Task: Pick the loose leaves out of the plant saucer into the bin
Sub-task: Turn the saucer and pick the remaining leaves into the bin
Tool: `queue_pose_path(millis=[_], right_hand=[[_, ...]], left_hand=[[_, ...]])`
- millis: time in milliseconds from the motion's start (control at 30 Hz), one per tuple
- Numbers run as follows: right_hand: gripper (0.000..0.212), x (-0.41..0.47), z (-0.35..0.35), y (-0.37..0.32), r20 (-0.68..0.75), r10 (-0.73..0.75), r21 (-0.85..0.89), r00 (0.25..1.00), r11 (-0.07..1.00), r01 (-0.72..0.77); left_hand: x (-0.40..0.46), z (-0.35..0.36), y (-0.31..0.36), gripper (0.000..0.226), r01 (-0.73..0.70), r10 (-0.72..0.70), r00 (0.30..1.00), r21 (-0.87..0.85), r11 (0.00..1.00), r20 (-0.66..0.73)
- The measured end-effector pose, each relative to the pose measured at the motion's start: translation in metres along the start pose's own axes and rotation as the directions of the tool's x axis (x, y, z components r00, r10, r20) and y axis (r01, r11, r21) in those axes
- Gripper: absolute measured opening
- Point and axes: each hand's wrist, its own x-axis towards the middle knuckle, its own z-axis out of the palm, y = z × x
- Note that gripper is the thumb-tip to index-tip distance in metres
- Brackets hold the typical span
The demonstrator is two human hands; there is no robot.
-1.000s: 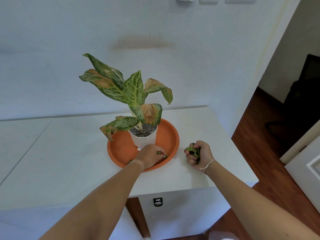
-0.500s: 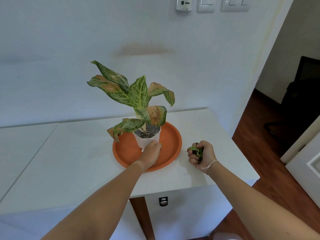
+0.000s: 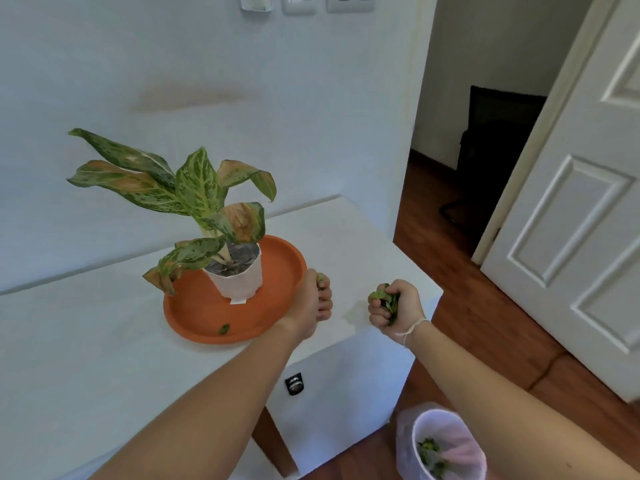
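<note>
An orange plant saucer (image 3: 277, 261) sits on a white cabinet top and carries a white pot (image 3: 239, 278) with a spotted green plant. One small green leaf (image 3: 224, 329) lies near the saucer's front rim. My left hand (image 3: 313, 299) hovers at the saucer's right rim, fingers pinched on a small leaf. My right hand (image 3: 393, 308) is a fist around a bunch of green leaves, over the cabinet's right corner. The bin (image 3: 446, 445), lined with a pale bag and holding some leaves, stands on the floor below my right forearm.
The white cabinet top (image 3: 86, 341) ends in an edge just right of my right hand. A wooden floor (image 3: 485, 323) lies beyond it. A white door (image 3: 571, 220) stands open at the right. Wall switches (image 3: 299, 3) are above the plant.
My left hand has come out of the saucer to its right rim with a leaf pinched in it. The view has swung right and down, bringing the bin into sight.
</note>
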Motion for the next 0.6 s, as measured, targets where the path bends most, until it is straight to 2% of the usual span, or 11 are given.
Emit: queue_pose_path(millis=[167, 300, 600], right_hand=[[0.012, -0.022, -0.059, -0.024, -0.093, -0.07, 0.011, 0.993, 0.997, 0.071], [0.012, -0.033, -0.11, -0.058, -0.113, -0.09, 0.051, 0.99, 0.994, 0.096], [0.016, -0.023, -0.186, -0.108, -0.126, -0.029, 0.03, 0.992, 0.999, 0.033]], left_hand=[[0.005, 0.066, -0.022, 0.03, 0.035, -0.037, 0.99, 0.013, 0.999, 0.135], [0.014, 0.128, -0.041, 0.029, 0.074, -0.085, 0.975, 0.06, 0.995, 0.204], [0.037, 0.203, -0.065, 0.029, 0.164, -0.172, 0.965, 0.054, 0.985, 0.2]])
